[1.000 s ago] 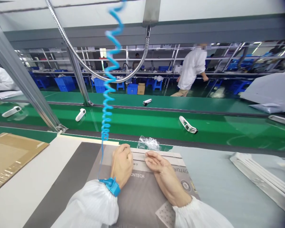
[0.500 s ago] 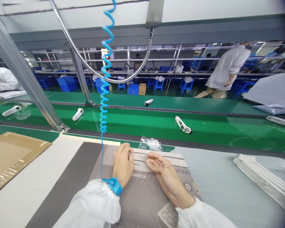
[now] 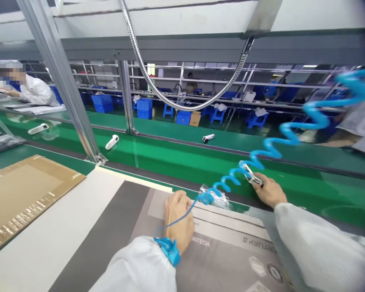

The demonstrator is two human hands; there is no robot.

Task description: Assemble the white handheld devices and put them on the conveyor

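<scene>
My right hand (image 3: 270, 190) reaches onto the green conveyor belt and has its fingers closed on a white, elongated device housing (image 3: 252, 175) with dark parts inside. The blue coiled cord (image 3: 257, 156) crosses in front of this housing. My left hand (image 3: 179, 217) rests back-up on a grey printed cardboard sheet (image 3: 209, 259), its fingers curled together; whatever may be under them is hidden. A blue wrist strap (image 3: 168, 249) circles the left wrist, joined to the cord. Crumpled clear plastic (image 3: 220, 198) lies at the sheet's far edge, between the two hands.
White housings (image 3: 112, 142) lie on the belt (image 3: 170, 156), and another (image 3: 208, 138) on the green ledge beyond. Brown cardboard (image 3: 27, 190) lies at left. A metal post (image 3: 63, 81) and flexible metal conduit (image 3: 182, 107) frame the bench. A person in white (image 3: 38, 89) sits far left.
My right hand has moved from the cardboard sheet out to the belt and closed on the white housing. My left hand stays on the sheet. The view has turned left; the cord now slants right.
</scene>
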